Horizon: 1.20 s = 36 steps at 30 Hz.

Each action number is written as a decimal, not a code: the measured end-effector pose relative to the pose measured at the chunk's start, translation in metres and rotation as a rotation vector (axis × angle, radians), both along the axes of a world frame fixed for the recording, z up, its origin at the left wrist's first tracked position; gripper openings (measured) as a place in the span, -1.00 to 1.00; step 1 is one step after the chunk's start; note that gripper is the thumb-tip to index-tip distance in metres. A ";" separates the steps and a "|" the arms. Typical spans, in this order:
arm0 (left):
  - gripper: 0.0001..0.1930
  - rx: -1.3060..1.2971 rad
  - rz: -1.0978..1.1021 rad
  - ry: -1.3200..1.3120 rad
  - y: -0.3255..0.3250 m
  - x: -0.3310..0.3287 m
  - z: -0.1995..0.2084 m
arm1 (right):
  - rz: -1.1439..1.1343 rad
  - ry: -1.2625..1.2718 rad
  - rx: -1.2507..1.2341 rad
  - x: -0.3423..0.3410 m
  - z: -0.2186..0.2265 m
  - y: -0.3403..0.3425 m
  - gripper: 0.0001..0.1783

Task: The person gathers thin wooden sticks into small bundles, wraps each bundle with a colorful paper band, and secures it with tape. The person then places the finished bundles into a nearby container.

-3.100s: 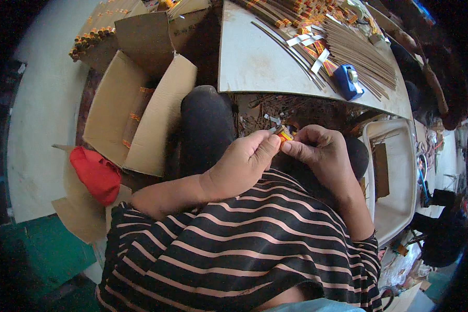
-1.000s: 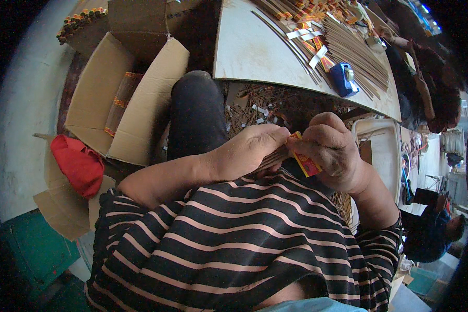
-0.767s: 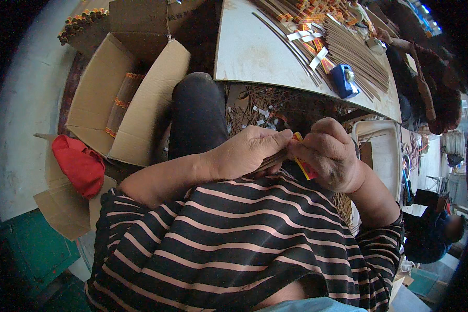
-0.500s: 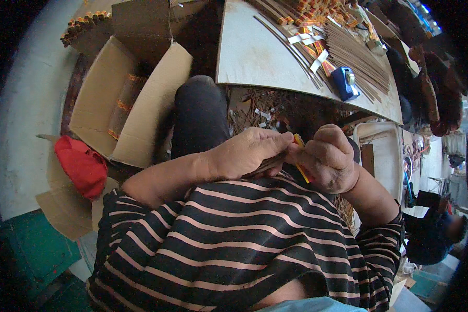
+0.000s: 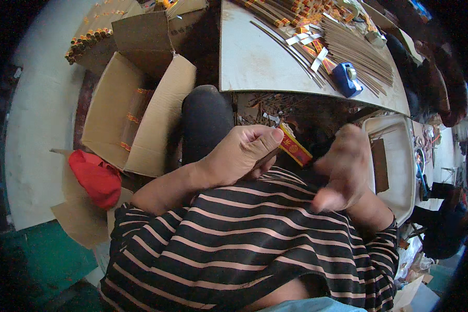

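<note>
Left hand: my left hand (image 5: pixel 244 155) is closed, thumb pressed over curled fingers, pinching one end of a red-and-yellow label (image 5: pixel 296 147); I judge the pinch is that firm to stop the paper slipping.
Label: it is on my side of the counter (image 5: pixel 255 65), apart from its near edge, above my lap. A length of it sticks out past my thumb to the right, which probably puts the free part within easy reach. How much more lies inside my fist, I cannot tell.
Right hand: my right hand (image 5: pixel 347 164) is blurred, thumb wide of the fingers, apart from the label, with nothing showing in it.
Tape dispenser: the blue tape dispenser (image 5: pixel 347 80) sits on the counter close to its near edge, likely so I needn't stretch for it.
Sticks: brown sticks (image 5: pixel 356 47) lie fanned on the counter's right side, perhaps so single ones lift off easily; white strips (image 5: pixel 320 60) lie just beside them.
Box: an open cardboard box (image 5: pixel 109 106) is left of the counter with banded bundles (image 5: pixel 134 118) inside; its walls presumably hold them in line.
Tub: a white tub (image 5: pixel 399 184) is right of the counter's near edge, a brown cardboard piece (image 5: pixel 380 166) within.
</note>
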State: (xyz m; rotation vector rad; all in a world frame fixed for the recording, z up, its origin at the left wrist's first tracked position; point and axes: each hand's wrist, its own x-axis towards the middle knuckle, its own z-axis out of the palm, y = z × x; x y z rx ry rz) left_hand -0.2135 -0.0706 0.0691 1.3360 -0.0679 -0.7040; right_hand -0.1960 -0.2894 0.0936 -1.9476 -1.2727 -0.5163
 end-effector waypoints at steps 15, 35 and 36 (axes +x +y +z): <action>-0.64 -0.051 0.009 -0.025 -0.006 -0.001 -0.001 | -0.093 1.103 0.342 -0.006 -0.036 0.032 -0.73; -0.56 -0.240 -0.166 0.142 -0.006 0.004 -0.002 | 0.165 0.832 0.365 0.001 -0.057 0.017 -0.78; -0.55 -0.230 -0.182 0.133 -0.006 0.004 -0.001 | 0.166 0.800 0.359 0.002 -0.056 0.017 -0.78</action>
